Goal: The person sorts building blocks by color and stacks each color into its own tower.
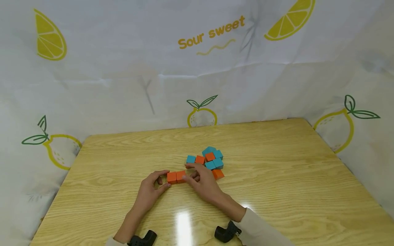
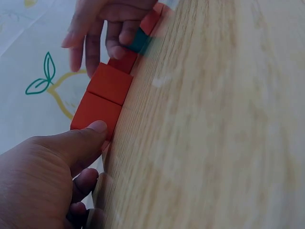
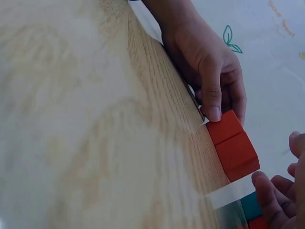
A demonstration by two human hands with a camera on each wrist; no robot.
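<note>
Two orange cubes sit side by side on the wooden table, faces together: a left cube [image 1: 171,178] and a right cube [image 1: 181,177]. My left hand [image 1: 149,189] pinches the left one, thumb on its near side and index finger at its far side. Around the right cube's outer end, my right hand [image 1: 204,182] has thumb and fingers spread apart. In the right wrist view a gap shows between the right fingertips [image 3: 258,176] and that cube [image 3: 238,155]. The left wrist view shows the left thumb [image 2: 97,126] on the nearer cube [image 2: 95,112].
Behind my right hand is a loose cluster of blue cubes [image 1: 218,163] and orange cubes [image 1: 210,156], partly hidden by it. One orange cube [image 1: 218,174] lies tilted beside the hand. A printed cloth [image 1: 123,102] hangs along the table's back and sides. Black devices [image 1: 226,233] are on both wrists.
</note>
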